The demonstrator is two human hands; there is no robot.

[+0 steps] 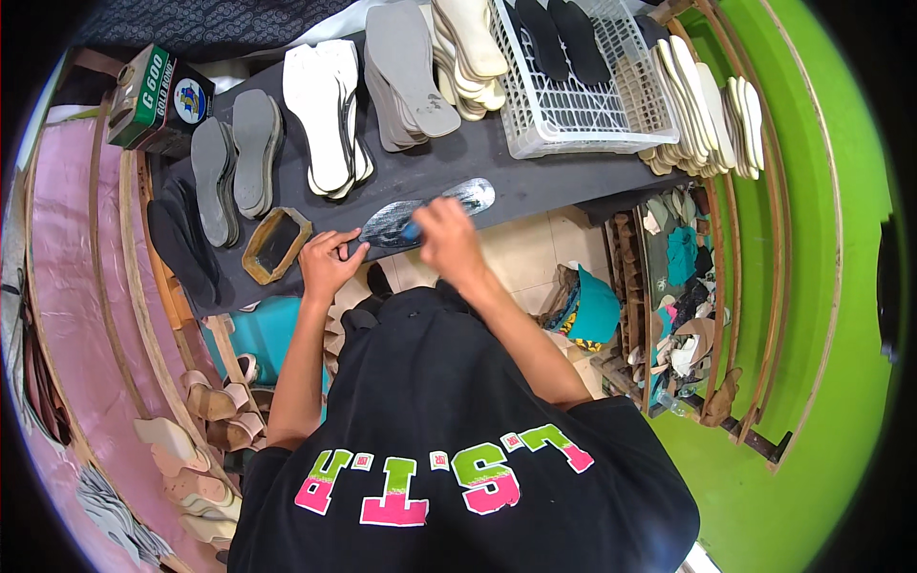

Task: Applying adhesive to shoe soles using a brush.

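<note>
A black shoe insole (384,226) lies near the front edge of the dark table, smeared with a white, glue-like coating that is thickest at its right end. My left hand (328,267) grips the insole's left end between thumb and fingers. Over the middle of the insole, my right hand (449,241) is closed round a small blue tool (411,232). Motion blurs that hand, and most of the tool is hidden. Beside my left hand stands an open, amber-edged container (277,245) with a dark inside.
Grey insoles (215,181), white insoles (320,115) and cream insoles (468,43) are stacked along the table (535,186). A white plastic crate (592,143) holds black insoles. At the far left is a green tin (143,95). Racks with shoe parts (224,401) flank me.
</note>
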